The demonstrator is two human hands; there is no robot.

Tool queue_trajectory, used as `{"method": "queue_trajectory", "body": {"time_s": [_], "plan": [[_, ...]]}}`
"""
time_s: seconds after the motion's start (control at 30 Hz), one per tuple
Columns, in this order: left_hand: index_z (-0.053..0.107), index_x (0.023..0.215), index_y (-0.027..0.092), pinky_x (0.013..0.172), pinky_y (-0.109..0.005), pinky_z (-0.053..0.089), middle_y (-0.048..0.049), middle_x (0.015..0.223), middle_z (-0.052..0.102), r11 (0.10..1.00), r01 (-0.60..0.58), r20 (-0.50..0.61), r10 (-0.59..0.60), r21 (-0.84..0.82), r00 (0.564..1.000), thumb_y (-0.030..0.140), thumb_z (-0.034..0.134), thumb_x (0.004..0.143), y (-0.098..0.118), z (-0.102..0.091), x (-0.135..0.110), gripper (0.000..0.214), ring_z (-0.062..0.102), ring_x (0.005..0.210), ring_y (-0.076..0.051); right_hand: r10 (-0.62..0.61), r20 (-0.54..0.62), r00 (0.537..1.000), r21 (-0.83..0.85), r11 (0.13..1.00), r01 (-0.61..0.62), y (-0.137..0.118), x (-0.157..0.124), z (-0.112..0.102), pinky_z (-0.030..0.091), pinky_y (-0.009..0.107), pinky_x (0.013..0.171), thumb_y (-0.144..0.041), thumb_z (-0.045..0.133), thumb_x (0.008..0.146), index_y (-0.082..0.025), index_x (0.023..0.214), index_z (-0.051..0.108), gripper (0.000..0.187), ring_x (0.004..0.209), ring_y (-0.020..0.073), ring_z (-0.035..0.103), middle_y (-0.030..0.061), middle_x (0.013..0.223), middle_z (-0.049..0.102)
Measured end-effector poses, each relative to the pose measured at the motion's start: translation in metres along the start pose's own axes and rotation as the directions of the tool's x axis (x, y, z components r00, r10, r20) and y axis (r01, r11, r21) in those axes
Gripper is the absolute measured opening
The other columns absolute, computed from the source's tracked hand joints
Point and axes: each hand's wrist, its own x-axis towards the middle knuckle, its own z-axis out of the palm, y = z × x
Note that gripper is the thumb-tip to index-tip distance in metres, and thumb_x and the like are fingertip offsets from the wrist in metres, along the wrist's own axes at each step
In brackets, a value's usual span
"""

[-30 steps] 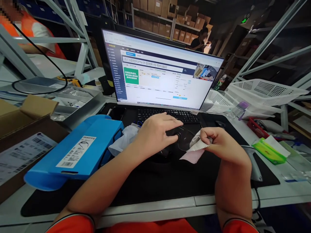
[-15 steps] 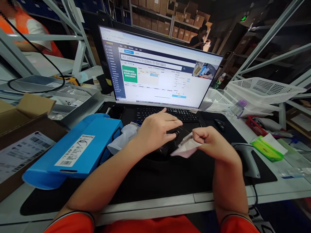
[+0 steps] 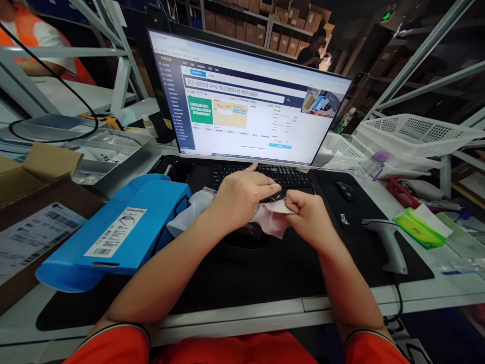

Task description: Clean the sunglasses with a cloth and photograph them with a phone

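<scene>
The pale zigzag-edged cloth [image 3: 273,218] is between the two hands, above the near-middle part of the black mat [image 3: 273,278]. The right hand [image 3: 308,216] is curled into a fist and pinches the cloth's right end. The left hand [image 3: 240,197] is palm down, fingers forward, over a dark object [image 3: 248,230]; whether it grips this cannot be told. The cloth's left end reaches the left hand; contact there is unclear. The dark object is mostly hidden.

To the left, crumpled white wrapping [image 3: 191,210] lies beside a blue box [image 3: 157,215] bearing a white label. Further left stands a cardboard box [image 3: 56,184] with raised flaps. Beyond the hands lies a black keyboard [image 3: 291,177], in front of a lit monitor [image 3: 257,119]. On the right of the mat are a mouse [image 3: 344,191] and, nearer, a grey handheld scanner [image 3: 390,245]. A green packet [image 3: 420,228] lies right of the scanner. White perforated baskets [image 3: 420,141] stand at far right.
</scene>
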Motion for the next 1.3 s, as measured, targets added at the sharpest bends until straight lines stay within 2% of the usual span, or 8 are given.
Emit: {"method": "queue_trajectory", "body": {"time_s": [0.13, 0.3, 0.5, 0.67, 0.87, 0.97, 1.17, 1.3], "plan": [[0.077, 0.103, 0.019, 0.116, -0.046, 0.045, -0.0033, 0.105, 0.079, 0.98, 0.11, -0.008, -0.113, -0.165, 0.994, 0.013, 0.07, 0.079, 0.0, -0.011, 0.001, 0.026, 0.075, 0.095, -0.019, -0.075, 0.395, 0.916, 0.254, 0.967, -0.03, 0.015, 0.001, -0.04, 0.021, 0.023, 0.052, -0.014, 0.065, 0.074, -0.023, 0.064, 0.022, 0.045, 0.056, 0.0082, 0.026, -0.0061, 0.06, 0.026], [0.077, 0.101, 0.02, 0.117, -0.046, 0.044, -0.0012, 0.103, 0.08, 0.979, 0.113, 0.01, -0.113, -0.169, 0.994, 0.012, 0.07, 0.079, 0.007, -0.012, 0.001, 0.025, 0.075, 0.094, -0.017, -0.066, 0.467, 0.882, 0.223, 0.974, -0.045, 0.021, -0.001, -0.062, 0.019, 0.024, 0.051, -0.021, 0.072, 0.078, -0.023, 0.061, 0.023, 0.051, 0.053, 0.0081, 0.029, -0.0053, 0.057, 0.029], [0.074, 0.099, 0.019, 0.117, -0.048, 0.043, -0.0023, 0.098, 0.08, 1.0, 0.003, 0.003, -0.003, -0.003, 1.0, 0.016, 0.063, 0.087, 0.011, -0.006, 0.0, 0.016, 0.075, 0.085, -0.017, -0.035, 0.148, 0.988, 0.106, 0.994, 0.019, -0.001, -0.007, -0.032, 0.015, 0.025, 0.05, -0.011, 0.055, 0.072, -0.022, 0.06, 0.021, 0.037, 0.055, 0.0084, 0.02, -0.0062, 0.057, 0.023], [0.073, 0.104, 0.017, 0.117, -0.049, 0.042, -0.0043, 0.097, 0.079, 0.997, -0.083, 0.079, 0.081, 0.012, 0.994, 0.02, 0.059, 0.091, 0.013, -0.003, 0.001, 0.019, 0.074, 0.088, -0.019, 0.015, -0.108, 0.994, -0.145, 0.989, -0.031, -0.012, -0.013, -0.006, 0.015, 0.026, 0.051, -0.011, 0.057, 0.076, -0.021, 0.062, 0.023, 0.038, 0.057, 0.0091, 0.02, -0.0069, 0.057, 0.024], [0.077, 0.101, 0.022, 0.119, -0.05, 0.04, -0.0017, 0.103, 0.08, 0.985, 0.082, 0.001, -0.083, -0.15, 0.997, 0.015, 0.067, 0.082, 0.009, -0.017, 0.003, 0.022, 0.075, 0.094, -0.018, -0.142, 0.409, 0.901, 0.167, 0.983, 0.079, 0.007, -0.009, -0.048, 0.02, 0.023, 0.052, -0.002, 0.054, 0.072, -0.021, 0.063, 0.023, 0.038, 0.057, 0.0078, 0.025, -0.0071, 0.059, 0.029], [0.078, 0.099, 0.022, 0.12, -0.05, 0.039, -0.0003, 0.102, 0.08, 0.976, 0.095, -0.012, -0.099, -0.195, 0.995, 0.013, 0.068, 0.079, 0.01, -0.019, 0.003, 0.023, 0.076, 0.093, -0.017, -0.188, 0.465, 0.865, 0.222, 0.971, 0.092, 0.011, -0.007, -0.064, 0.019, 0.024, 0.051, -0.003, 0.055, 0.074, -0.021, 0.06, 0.023, 0.039, 0.055, 0.0074, 0.023, -0.0069, 0.057, 0.028], [0.077, 0.096, 0.021, 0.117, -0.049, 0.045, -0.0001, 0.098, 0.08, 0.955, 0.181, -0.09, -0.207, -0.233, 0.974, 0.012, 0.067, 0.079, 0.008, -0.021, 0.003, 0.022, 0.076, 0.09, -0.018, 0.078, 0.03, 0.996, 0.378, 0.922, -0.084, 0.013, -0.008, -0.068, 0.036, 0.023, 0.056, -0.01, 0.067, 0.072, -0.023, 0.06, 0.028, 0.043, 0.058, 0.012, 0.047, -0.0038, 0.06, 0.046], [0.077, 0.095, 0.019, 0.111, -0.045, 0.052, -0.0012, 0.097, 0.08, 0.968, 0.191, -0.184, -0.22, -0.16, 0.958, 0.012, 0.065, 0.079, 0.007, -0.027, 0.003, 0.022, 0.076, 0.091, -0.02, 0.076, -0.433, 0.898, 0.206, 0.978, 0.016, 0.007, -0.018, -0.07, 0.033, 0.024, 0.058, -0.024, 0.073, 0.083, -0.023, 0.064, 0.035, 0.043, 0.062, 0.0133, 0.049, -0.003, 0.065, 0.046]]}}
